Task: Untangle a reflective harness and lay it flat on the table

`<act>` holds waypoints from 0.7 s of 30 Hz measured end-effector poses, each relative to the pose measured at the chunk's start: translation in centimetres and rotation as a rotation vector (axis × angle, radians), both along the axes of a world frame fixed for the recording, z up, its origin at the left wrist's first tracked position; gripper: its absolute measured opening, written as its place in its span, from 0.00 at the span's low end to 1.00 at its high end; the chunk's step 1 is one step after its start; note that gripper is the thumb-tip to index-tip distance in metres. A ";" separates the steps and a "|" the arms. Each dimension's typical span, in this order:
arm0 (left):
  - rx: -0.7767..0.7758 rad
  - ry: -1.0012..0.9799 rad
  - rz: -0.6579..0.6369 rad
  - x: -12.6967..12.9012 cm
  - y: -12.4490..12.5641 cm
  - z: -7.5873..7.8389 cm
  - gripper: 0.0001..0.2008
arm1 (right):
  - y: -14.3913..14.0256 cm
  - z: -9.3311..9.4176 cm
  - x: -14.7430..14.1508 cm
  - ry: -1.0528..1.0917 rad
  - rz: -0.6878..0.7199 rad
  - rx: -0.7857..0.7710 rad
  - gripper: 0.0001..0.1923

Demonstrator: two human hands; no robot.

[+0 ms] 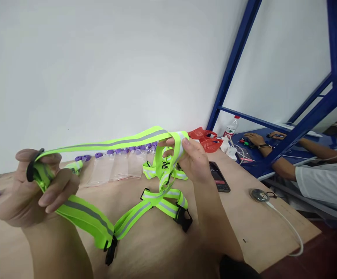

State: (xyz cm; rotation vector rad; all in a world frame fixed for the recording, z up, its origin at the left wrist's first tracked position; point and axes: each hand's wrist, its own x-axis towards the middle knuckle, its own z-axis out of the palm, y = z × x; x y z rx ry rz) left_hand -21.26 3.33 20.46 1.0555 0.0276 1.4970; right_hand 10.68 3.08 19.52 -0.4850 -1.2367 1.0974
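A neon yellow-green reflective strap harness with grey stripes hangs between my two hands, its lower part near the wooden table. My left hand grips the strap by a black slider, fingers curled around it. My right hand pinches a fold of the same webbing, thumb on top. Between them one length of strap runs nearly taut. A black buckle dangles at the harness's right, and another black buckle piece hangs at its bottom.
On the wooden table lie clear plastic bags, purple pieces, a phone and a round cabled device. A red bag sits by the blue metal frame. A co-worker's hands are at a blue table.
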 end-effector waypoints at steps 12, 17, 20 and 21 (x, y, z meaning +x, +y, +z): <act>0.028 0.017 0.281 0.6 -1.4 1.9 0.20 | -1.4 10.0 -1.0 -0.694 -0.032 0.302 0.18; 0.105 0.191 0.369 0.7 -1.9 1.8 0.20 | -1.6 14.2 -1.1 -0.563 -0.419 0.603 0.14; 0.242 0.352 0.340 0.4 -1.9 1.2 0.27 | -2.0 15.4 -1.4 -0.698 -0.470 0.631 0.13; 0.287 0.411 0.332 0.3 -1.9 1.0 0.31 | -2.1 15.7 -1.5 -0.743 -0.480 0.627 0.13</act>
